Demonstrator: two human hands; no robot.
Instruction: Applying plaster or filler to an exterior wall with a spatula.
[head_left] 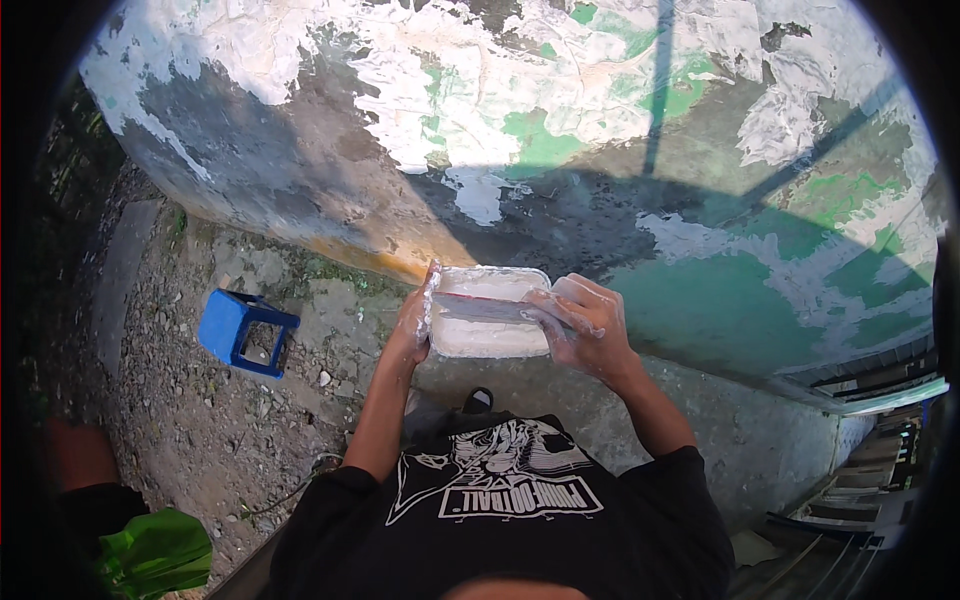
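My left hand [415,322], smeared with white, is closed on the left end of a white rectangular plastic tub [492,352]. White paste coats the inside of the tub. My right hand [582,325], also spotted with paste, grips a flat scraper [483,307] at the tub's right side. Its long thin blade lies level across the tub's opening, reaching nearly to my left hand. The scraper's handle is mostly covered by my right fingers. Both hands are in front of my chest, close to the wall.
Ahead rises a wall [560,215] with green paint, grey bare areas and white paste patches. A blue plastic stool [228,325] lies tipped on the gravel [170,400] at left. Lower left shows part of another person's arm [85,460] and something green [160,550].
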